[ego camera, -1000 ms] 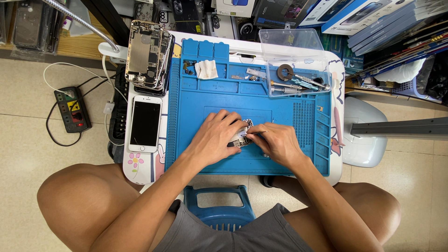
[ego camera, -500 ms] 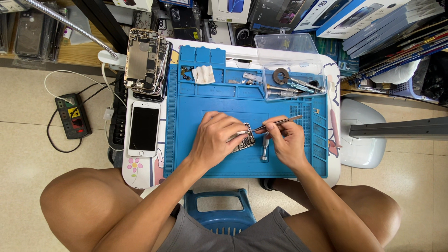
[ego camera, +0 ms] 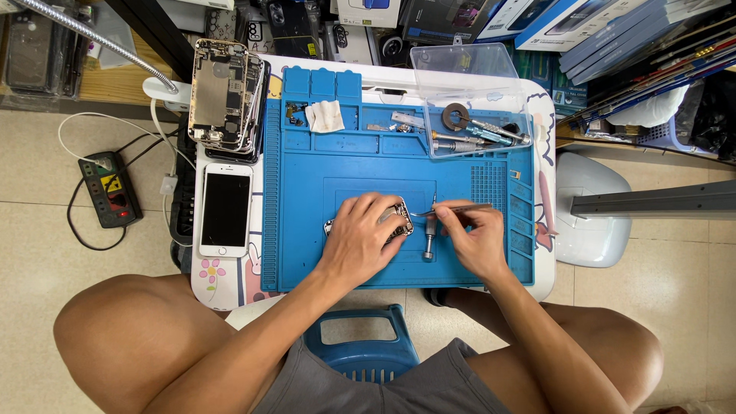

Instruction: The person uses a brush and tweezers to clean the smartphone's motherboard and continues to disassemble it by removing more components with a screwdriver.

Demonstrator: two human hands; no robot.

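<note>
While a black power strip (ego camera: 112, 188) lies on the tiled floor at my far left, a white smartphone with a dark screen (ego camera: 225, 209) rests face up on the small white table (ego camera: 230, 285), below a stack of opened metal phone housings (ego camera: 224, 98). On the blue silicone repair mat (ego camera: 307, 230), my left hand (ego camera: 360, 239) presses flat over a small opened phone board (ego camera: 399, 220), pinning it down. My right hand (ego camera: 477, 236) pinches slim silver tweezers (ego camera: 454, 208), tips toward the board, beside a short silver screwdriver (ego camera: 429, 238). A clear plastic tray of tools (ego camera: 477, 115) sits beyond.
</note>
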